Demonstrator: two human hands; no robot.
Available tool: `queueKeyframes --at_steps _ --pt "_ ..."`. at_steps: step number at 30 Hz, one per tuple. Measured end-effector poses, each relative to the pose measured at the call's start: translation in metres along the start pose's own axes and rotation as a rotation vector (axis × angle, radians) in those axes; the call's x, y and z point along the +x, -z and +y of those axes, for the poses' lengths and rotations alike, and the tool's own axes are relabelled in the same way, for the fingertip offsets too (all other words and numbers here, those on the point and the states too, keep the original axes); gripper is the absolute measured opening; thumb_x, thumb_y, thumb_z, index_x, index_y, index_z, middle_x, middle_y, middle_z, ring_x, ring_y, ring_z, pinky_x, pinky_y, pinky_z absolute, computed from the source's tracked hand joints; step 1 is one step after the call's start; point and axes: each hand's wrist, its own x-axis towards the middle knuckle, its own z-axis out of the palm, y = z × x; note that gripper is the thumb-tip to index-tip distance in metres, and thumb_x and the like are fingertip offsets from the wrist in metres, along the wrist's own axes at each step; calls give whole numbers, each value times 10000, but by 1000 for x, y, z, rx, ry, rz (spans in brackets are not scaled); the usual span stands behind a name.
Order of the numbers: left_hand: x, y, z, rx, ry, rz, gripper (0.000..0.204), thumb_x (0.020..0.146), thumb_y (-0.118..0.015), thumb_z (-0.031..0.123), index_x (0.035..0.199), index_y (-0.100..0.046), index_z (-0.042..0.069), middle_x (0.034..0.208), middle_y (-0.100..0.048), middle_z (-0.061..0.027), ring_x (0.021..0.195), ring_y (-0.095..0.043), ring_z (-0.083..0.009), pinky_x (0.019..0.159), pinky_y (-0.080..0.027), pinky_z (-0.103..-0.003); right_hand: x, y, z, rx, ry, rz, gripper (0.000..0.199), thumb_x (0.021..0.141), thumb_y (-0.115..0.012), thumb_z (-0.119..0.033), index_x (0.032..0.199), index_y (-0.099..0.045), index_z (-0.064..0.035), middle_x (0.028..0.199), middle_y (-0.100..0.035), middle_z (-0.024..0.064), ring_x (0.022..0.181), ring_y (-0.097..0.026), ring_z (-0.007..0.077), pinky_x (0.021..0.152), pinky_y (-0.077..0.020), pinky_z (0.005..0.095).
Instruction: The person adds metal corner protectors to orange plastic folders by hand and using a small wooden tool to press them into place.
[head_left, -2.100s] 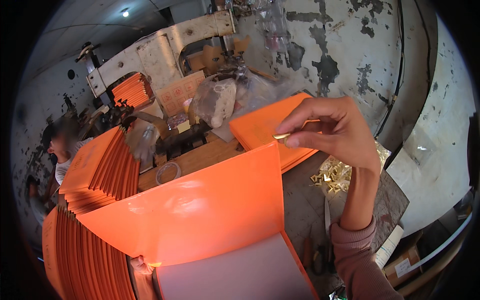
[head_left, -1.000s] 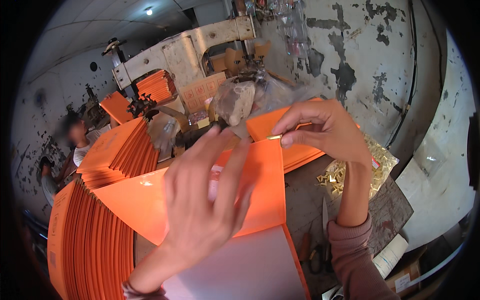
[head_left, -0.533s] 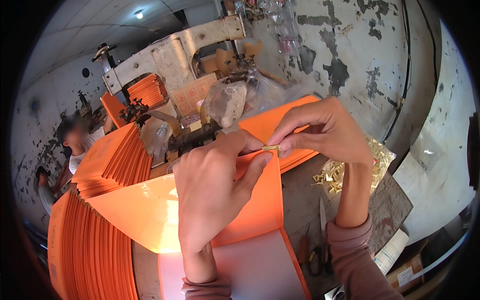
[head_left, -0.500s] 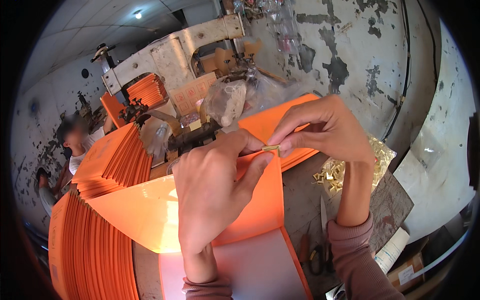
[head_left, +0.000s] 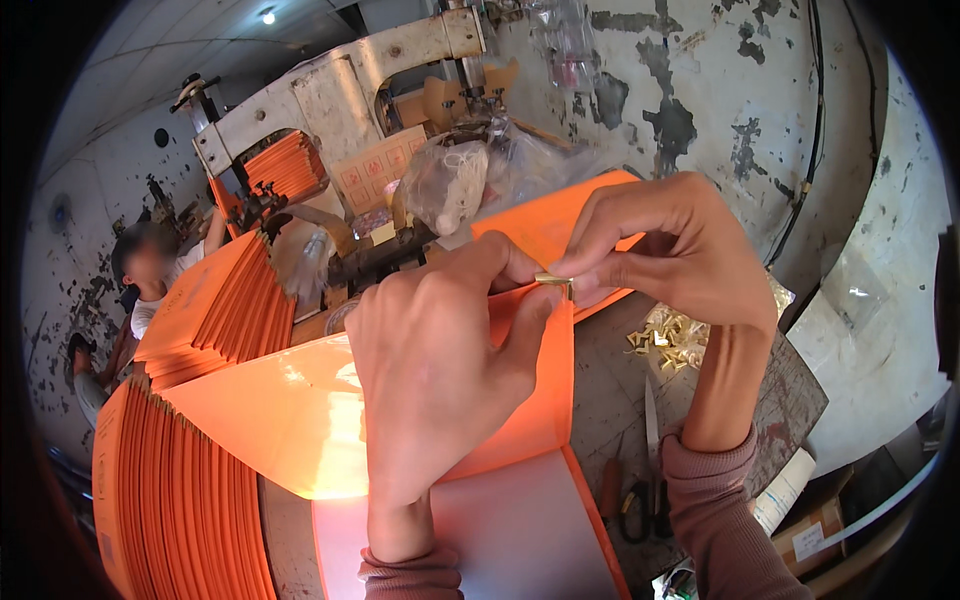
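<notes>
An orange plastic-covered folder point(head_left: 537, 375) stands propped open in front of me, with a small gold metal corner piece point(head_left: 553, 279) at its upper right corner. My left hand point(head_left: 425, 350) is closed around the folder's upper edge, thumb and forefinger pinching close to that corner. From the other side my right hand point(head_left: 675, 245) pinches the corner piece between thumb and forefinger. My fingers partly cover the piece, so how far it sits over the corner cannot be told.
Tall stacks of orange folders point(head_left: 185, 490) stand on the left. Loose gold corner pieces point(head_left: 672, 335) spill from a clear bag behind my right wrist. Scissors point(head_left: 637, 505) and an orange-handled tool point(head_left: 610, 485) lie at right. A large metal press point(head_left: 330, 95) stands behind; a person point(head_left: 150, 275) sits far left.
Both hands have shifted slightly up and to the right, with the folder corner and gold corner piece between them. Their grips look the same. The whole view has also tilted a little.
</notes>
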Motion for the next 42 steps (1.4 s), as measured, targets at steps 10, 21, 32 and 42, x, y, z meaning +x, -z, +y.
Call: queueKeyframes --at_steps 10,21,32,42 --pt "2 1 -2 -205 -36 -33 156 699 -659 -61 774 -526 -28 684 -611 -97 678 -626 -146 648 -496 -266 -2 -2 -11 -24 -108 5 116 694 -609 111 774 -651 39 729 -630 96 679 -630 148 625 -529 246" --pt "7 -5 -19 -116 -222 45 179 700 -699 66 811 -558 65 631 -626 -62 526 -607 -198 483 -440 -284 0 -5 9 -50 9 -8 135 698 -623 -64 774 -606 47 708 -651 116 668 -645 177 624 -476 257" --pt "2 0 -25 89 -359 82 178 703 -700 123 858 -615 102 633 -601 -56 454 -528 -210 443 -386 -311 -11 -28 -4 -692 4 -87 350 764 -635 -123 1068 -549 26 784 -634 150 760 -620 292 702 -467 362" --pt "-3 6 -14 30 -261 3 165 689 -687 27 840 -627 -3 795 -665 -126 764 -661 -256 643 -495 -285 -26 -42 -8 -543 -79 56 287 785 -595 -79 978 -495 109 725 -570 235 760 -562 400 648 -441 440"
